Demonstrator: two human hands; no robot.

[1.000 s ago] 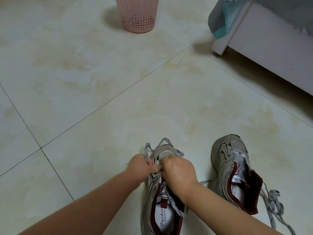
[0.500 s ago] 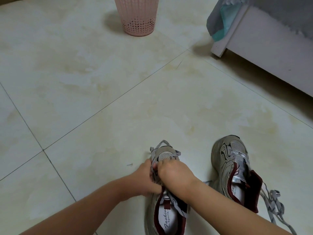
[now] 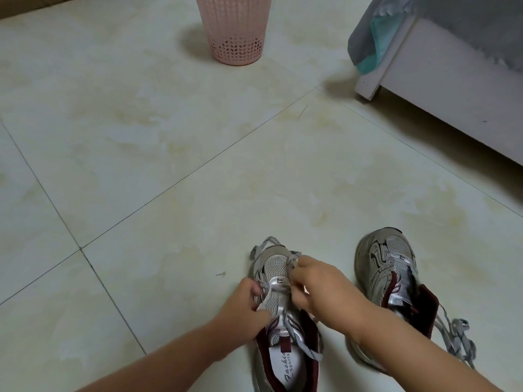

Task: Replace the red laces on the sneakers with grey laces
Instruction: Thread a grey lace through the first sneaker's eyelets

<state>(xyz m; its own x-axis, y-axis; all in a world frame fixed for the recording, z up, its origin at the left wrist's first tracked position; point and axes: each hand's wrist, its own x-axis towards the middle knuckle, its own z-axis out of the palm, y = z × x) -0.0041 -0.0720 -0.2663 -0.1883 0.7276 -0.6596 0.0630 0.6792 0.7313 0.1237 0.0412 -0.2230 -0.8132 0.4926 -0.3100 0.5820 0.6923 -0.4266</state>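
Fingers (image 3: 293,263) of our right hand (image 3: 325,287) pinch a grey lace (image 3: 267,244) over the toe end of the near sneaker (image 3: 283,306); left hand (image 3: 243,306) has its fingers curled on the left side of the same shoe, gripping the lace at the eyelets. We see the lace looping out past the toe onto the floor (image 3: 169,165), with a printed end trailing across the maroon-lined opening. Second sneaker (image 3: 393,273) sits just right of it, tilted, partly hidden by our right forearm, its own grey lace (image 3: 458,335) bunched loose on the floor to its right. Far off: pink mesh basket (image 3: 233,29) upright, and a white furniture edge (image 3: 424,80) far right with grey-teal cloth (image 3: 368,46) draped over it.
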